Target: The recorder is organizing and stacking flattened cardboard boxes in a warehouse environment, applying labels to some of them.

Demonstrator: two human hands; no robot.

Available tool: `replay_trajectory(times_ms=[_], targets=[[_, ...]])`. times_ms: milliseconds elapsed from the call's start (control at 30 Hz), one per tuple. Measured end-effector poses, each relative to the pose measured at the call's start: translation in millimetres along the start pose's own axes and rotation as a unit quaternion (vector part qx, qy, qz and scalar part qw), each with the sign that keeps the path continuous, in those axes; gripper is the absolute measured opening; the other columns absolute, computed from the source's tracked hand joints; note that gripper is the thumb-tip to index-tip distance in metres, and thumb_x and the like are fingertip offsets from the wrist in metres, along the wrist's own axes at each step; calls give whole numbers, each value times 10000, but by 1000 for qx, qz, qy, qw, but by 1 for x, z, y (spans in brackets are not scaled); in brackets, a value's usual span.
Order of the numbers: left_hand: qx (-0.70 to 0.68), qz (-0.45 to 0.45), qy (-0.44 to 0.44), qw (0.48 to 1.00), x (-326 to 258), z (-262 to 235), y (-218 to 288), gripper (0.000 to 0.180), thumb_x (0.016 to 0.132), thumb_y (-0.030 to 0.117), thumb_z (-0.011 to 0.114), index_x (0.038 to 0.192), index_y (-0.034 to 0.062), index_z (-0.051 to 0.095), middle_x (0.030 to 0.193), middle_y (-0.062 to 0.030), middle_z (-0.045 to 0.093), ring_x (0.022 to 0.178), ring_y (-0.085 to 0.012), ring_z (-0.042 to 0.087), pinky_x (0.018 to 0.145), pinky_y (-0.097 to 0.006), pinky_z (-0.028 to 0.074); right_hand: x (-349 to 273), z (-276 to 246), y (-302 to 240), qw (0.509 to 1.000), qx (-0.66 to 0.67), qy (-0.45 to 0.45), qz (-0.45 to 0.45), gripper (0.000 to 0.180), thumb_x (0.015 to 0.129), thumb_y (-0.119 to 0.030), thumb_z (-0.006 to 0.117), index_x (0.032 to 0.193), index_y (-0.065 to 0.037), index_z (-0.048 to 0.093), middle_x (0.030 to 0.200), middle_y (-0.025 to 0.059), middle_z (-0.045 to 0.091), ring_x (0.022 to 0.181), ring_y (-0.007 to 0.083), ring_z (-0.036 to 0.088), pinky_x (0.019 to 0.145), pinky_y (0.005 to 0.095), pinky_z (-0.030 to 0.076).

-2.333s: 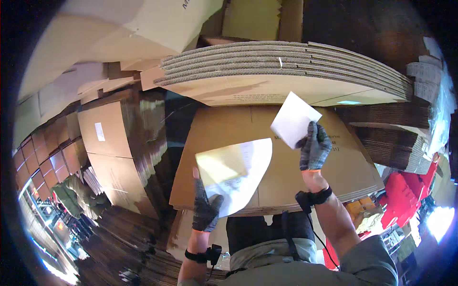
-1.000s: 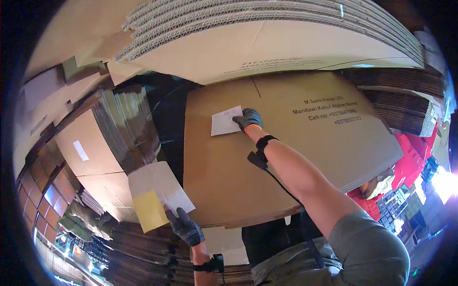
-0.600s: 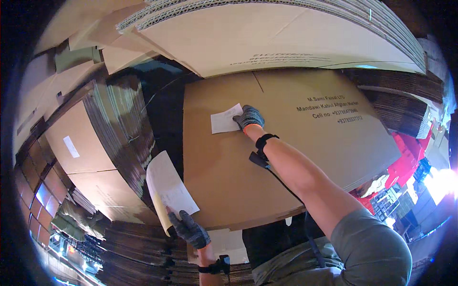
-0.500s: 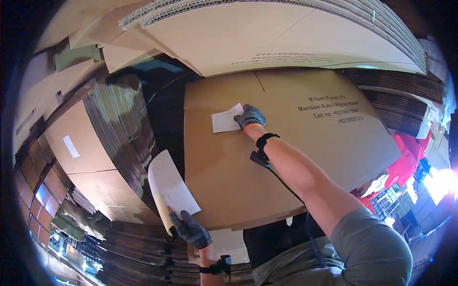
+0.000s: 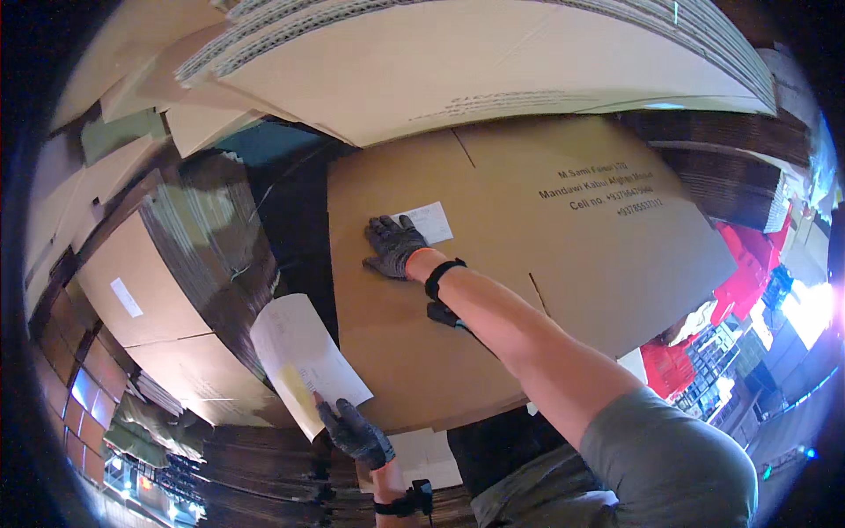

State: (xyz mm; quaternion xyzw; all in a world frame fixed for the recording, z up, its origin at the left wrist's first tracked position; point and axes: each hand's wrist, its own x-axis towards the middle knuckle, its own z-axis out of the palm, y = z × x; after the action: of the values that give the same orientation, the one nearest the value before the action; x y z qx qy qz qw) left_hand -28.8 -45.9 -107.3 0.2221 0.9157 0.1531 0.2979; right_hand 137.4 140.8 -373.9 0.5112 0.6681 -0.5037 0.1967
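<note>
Storage space: dim, with white light (image 5: 805, 314) glaring at 3 o'clock; directions are read from the middle of the view.
Left hand (image 5: 356, 433): at 7 o'clock, in a dark grey knit glove; its grip is closed to a pinch on the lower edge of a white paper sheet (image 5: 308, 339).
White paper sheet: at 8 o'clock, curling, with faint marks and a yellowish patch low down; its corner overlaps the carton's edge in view, and whether they touch I cannot tell.
Right hand (image 5: 393, 248): just off centre at 10 o'clock, gloved alike with an orange cuff; its grip is spread, palm down, clasping nothing, fingertips over the left end of a white label (image 5: 431, 223).
White label: close to centre at 12 o'clock, flat on the flattened carton (image 5: 519, 343), its right part uncovered.
Flattened carton: brown, spanning the middle, with black lettering (image 5: 598, 189) at 2 o'clock.
Upper cardboard stack (image 5: 493, 62): at 12 o'clock, corrugated edges showing.
Side cardboard stack (image 5: 158, 290): at 9 o'clock, bearing its own white sticker (image 5: 126, 297).
Red goods (image 5: 744, 264): at 3 o'clock, beyond the carton's corner.
</note>
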Motion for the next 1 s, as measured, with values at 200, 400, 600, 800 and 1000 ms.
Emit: replay_trajectory(times_ms=[200, 400, 600, 800, 1000], targets=[[16, 9, -28, 999, 9, -15, 9, 551, 1037, 252, 535, 1468, -77, 437, 1475, -251, 493, 1310, -324, 512, 1127, -400, 384, -76, -47, 157, 981, -37, 69, 180, 731, 897, -550, 583, 1441, -68, 498, 1502, 192, 488, 1399, 359, 453, 1165, 516, 339], [27, 40, -28, 998, 28, -19, 52, 596, 1003, 239, 593, 1472, -85, 421, 1494, -230, 478, 1285, -323, 525, 1063, -425, 455, -247, -86, 199, 992, -10, 4, 128, 865, 934, -593, 534, 1550, -20, 330, 1624, 210, 300, 1510, 360, 279, 1213, 531, 240], [-267, 12, -23, 963, 49, -24, 86, 614, 982, 249, 644, 1481, -46, 444, 1392, -180, 553, 1165, -262, 574, 886, -390, 555, -354, -157, 31, 984, -128, -9, -121, 732, 811, -400, 712, 1450, -102, 516, 1487, 209, 496, 1371, 360, 483, 1152, 472, 369], [-188, -1, 51, 981, 62, -56, 76, 468, 961, 221, 665, 1346, -30, 580, 1293, -149, 622, 1072, -273, 621, 916, -422, 532, -320, -218, 41, 985, -142, 62, -76, 558, 803, -337, 707, 1317, -131, 631, 1277, 144, 660, 1129, 367, 629, 999, 468, 484], [97, 192, -47, 975, 31, -99, 109, 420, 974, 241, 634, 1292, -33, 602, 1242, -173, 653, 1151, -284, 607, 1030, -402, 456, -292, -292, -29, 887, -39, 357, -288, 607, 751, -224, 777, 1320, -89, 616, 1333, 169, 595, 1163, 374, 578, 1002, 479, 443]])
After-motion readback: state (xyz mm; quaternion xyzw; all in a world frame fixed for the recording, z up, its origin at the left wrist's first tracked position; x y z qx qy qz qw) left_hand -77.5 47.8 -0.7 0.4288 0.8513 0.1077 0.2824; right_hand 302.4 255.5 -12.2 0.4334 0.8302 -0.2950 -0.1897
